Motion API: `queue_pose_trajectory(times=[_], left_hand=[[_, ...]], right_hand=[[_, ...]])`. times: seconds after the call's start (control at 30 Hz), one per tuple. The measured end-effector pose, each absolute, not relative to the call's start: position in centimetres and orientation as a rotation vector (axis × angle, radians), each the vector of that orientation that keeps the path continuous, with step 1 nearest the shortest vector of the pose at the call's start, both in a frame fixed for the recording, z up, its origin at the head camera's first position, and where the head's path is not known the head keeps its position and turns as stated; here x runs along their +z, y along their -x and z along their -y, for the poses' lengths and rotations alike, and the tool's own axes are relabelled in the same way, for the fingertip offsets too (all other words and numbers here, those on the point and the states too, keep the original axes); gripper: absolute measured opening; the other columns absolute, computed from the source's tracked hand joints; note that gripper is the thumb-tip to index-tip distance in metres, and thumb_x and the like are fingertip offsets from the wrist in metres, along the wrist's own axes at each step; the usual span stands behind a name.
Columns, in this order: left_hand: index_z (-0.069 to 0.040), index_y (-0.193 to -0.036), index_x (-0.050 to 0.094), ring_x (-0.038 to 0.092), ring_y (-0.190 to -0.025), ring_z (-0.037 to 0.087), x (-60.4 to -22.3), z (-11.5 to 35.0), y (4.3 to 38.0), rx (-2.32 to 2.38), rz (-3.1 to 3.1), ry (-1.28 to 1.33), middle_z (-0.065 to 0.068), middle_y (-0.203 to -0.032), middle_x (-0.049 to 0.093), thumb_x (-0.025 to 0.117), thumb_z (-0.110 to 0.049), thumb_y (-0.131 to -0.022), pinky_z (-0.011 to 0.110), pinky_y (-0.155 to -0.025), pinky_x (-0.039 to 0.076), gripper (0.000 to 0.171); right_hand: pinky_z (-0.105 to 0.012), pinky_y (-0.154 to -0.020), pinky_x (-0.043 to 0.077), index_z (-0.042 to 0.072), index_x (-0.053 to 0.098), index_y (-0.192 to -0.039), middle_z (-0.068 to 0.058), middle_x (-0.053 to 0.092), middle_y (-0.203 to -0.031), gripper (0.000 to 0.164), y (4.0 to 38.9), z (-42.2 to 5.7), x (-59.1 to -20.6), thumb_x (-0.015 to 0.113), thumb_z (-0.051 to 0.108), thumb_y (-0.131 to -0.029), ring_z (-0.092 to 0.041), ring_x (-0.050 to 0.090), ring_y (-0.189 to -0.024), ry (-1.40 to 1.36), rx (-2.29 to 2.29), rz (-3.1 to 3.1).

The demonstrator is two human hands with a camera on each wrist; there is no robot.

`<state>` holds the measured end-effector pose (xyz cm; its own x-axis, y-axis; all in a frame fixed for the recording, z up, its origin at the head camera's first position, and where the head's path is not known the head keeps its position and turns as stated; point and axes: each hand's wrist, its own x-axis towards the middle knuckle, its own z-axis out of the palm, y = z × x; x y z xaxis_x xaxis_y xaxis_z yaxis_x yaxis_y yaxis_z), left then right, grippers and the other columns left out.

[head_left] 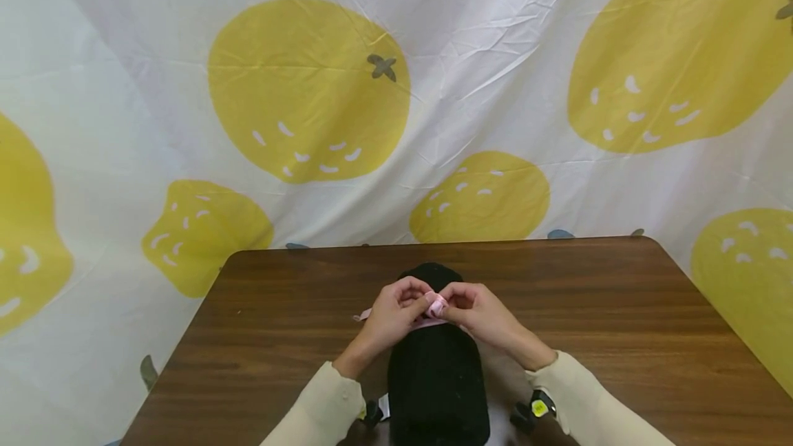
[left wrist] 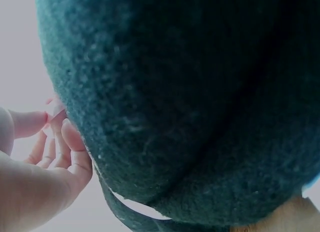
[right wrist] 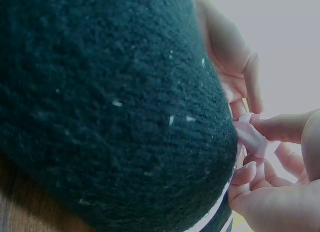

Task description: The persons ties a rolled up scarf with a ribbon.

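A long black fuzzy bundle, rounded at its ends, lies lengthwise on the table. Around its far part runs a pink ribbon, with a loose end sticking out to the left. On top of the bundle, my left hand pinches the gathered ribbon between thumb and fingers. From the other side my right hand also pinches it, the fingertips of both hands nearly meeting. In the right wrist view the ribbon loop shows between the fingers. Whether it is knotted I cannot tell.
The brown wooden table extends to both sides of the bundle. Behind it hangs a white cloth with yellow fruit prints. A small white tag shows at the bundle's near left side, close to the left sleeve.
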<state>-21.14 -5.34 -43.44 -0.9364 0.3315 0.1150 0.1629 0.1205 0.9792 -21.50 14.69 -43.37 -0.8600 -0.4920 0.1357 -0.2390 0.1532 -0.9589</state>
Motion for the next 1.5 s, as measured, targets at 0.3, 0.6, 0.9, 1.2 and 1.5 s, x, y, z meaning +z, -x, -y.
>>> queue_pose_trajectory(times=[0.3,0.6,0.9,1.2,1.5], left_hand=[[-0.001,-0.105,0.065,0.066,-0.076,0.012,-43.5,5.4,20.9,1.922,-2.288,-0.515,0.010,-0.091,0.070,0.062,-0.010,-0.097,0.028,-0.073,0.057,0.012],[0.002,-0.104,0.064,0.068,-0.076,0.020,-43.4,5.3,20.7,1.959,-2.286,-0.537,0.019,-0.090,0.070,0.063,-0.010,-0.097,0.030,-0.072,0.058,0.014],[0.003,-0.103,0.064,0.066,-0.074,0.015,-43.0,5.0,20.4,1.981,-2.287,-0.526,0.020,-0.093,0.070,0.065,-0.011,-0.096,0.027,-0.068,0.057,0.016],[0.001,-0.101,0.064,0.066,-0.073,0.015,-43.2,5.0,20.6,1.971,-2.323,-0.532,0.017,-0.090,0.070,0.065,-0.012,-0.096,0.028,-0.069,0.058,0.014],[0.000,-0.100,0.065,0.066,-0.073,0.012,-43.3,4.9,20.6,1.968,-2.345,-0.534,0.015,-0.092,0.071,0.067,-0.015,-0.095,0.025,-0.068,0.057,0.016]], right_hand=[[-0.026,-0.071,0.054,-0.002,0.064,-0.098,-0.009,0.066,-0.088,0.023,21.4,-14.3,-43.6,0.070,0.019,-0.093,-0.015,0.061,-0.078,0.653,-1.847,-2.170],[-0.022,-0.050,0.039,0.002,0.060,-0.104,-0.008,0.056,-0.076,0.022,21.2,-13.5,-43.7,0.063,0.023,-0.098,-0.011,0.048,-0.058,0.592,-1.931,-2.236],[-0.023,-0.067,0.055,0.000,0.065,-0.118,-0.012,0.059,-0.104,0.027,20.8,-13.2,-43.5,0.057,0.019,-0.101,-0.011,0.059,-0.081,0.633,-2.116,-2.163],[-0.026,-0.078,0.055,-0.011,0.062,-0.108,-0.002,0.066,-0.095,0.023,20.7,-13.6,-43.0,0.060,0.009,-0.099,-0.011,0.063,-0.086,0.683,-2.245,-2.095],[-0.024,-0.069,0.046,0.004,0.064,-0.096,0.003,0.063,-0.082,0.011,20.9,-13.9,-43.0,0.058,0.012,-0.100,-0.013,0.053,-0.072,0.562,-2.310,-1.953]])
